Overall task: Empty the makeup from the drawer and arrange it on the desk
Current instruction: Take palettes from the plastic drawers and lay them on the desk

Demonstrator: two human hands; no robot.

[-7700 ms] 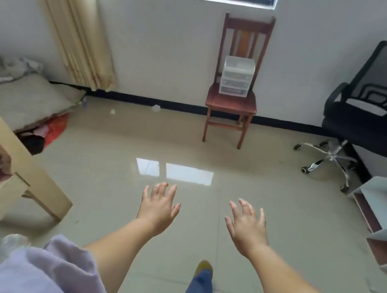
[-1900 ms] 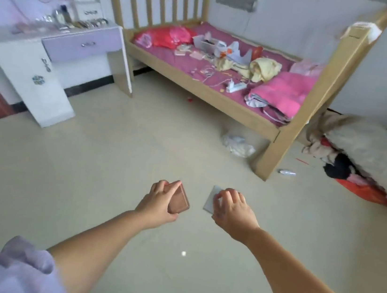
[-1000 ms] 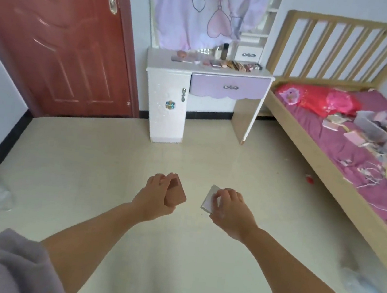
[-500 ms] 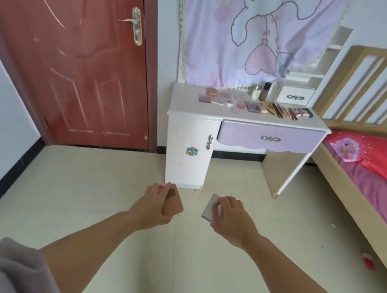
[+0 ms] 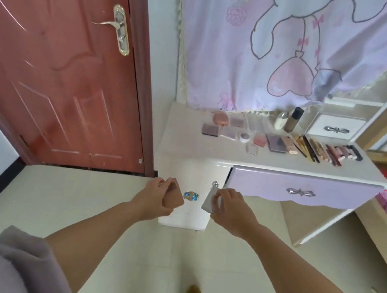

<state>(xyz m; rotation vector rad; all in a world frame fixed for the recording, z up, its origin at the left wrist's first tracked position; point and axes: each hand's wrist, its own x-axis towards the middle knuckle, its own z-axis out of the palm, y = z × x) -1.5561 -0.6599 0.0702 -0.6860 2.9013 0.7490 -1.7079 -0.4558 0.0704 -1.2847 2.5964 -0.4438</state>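
Note:
My left hand (image 5: 156, 196) grips a flat brown compact (image 5: 174, 198) in front of the white desk (image 5: 184, 130). A flat grey-white case (image 5: 207, 202) is pinched by my right hand (image 5: 230, 207). Both hands hover below the desk top, in front of its left cabinet. On the desk lie several makeup items: a pink round compact (image 5: 220, 119), small palettes (image 5: 210, 129), a dark palette (image 5: 276, 143), a row of pencils and lipsticks (image 5: 327, 151), and a foundation bottle (image 5: 294, 119). The purple drawer (image 5: 301, 188) looks shut.
A red-brown door (image 5: 58, 62) stands to the left. A purple cartoon cloth (image 5: 287, 43) hangs over the mirror behind the desk. A small white drawer box (image 5: 335, 127) sits at the desk's back right. The wooden bed frame (image 5: 383, 225) lies right.
I have turned and walked toward the desk, which now looms much closer. Both hands keep the same hold on the brown compact and the grey-white case.

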